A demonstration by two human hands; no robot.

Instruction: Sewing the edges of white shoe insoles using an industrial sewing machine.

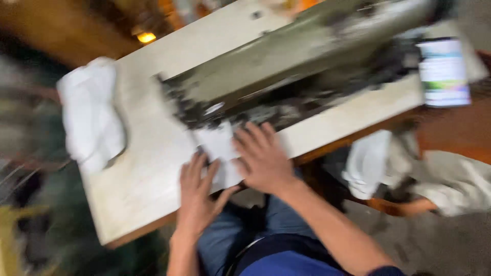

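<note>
Both hands (230, 176) over blurred white cloth (220, 148)

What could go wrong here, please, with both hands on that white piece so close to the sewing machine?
Both hands, left hand and right hand, lie flat on the white piece, right beside the sewing machine; fingertips could stray under its head. The piece lies near the table edge, so it might slide off. The white pile overhangs the far side and could fall.

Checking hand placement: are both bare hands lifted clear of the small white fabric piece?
No, the left hand and right hand both press flat on the small white fabric piece.
</note>
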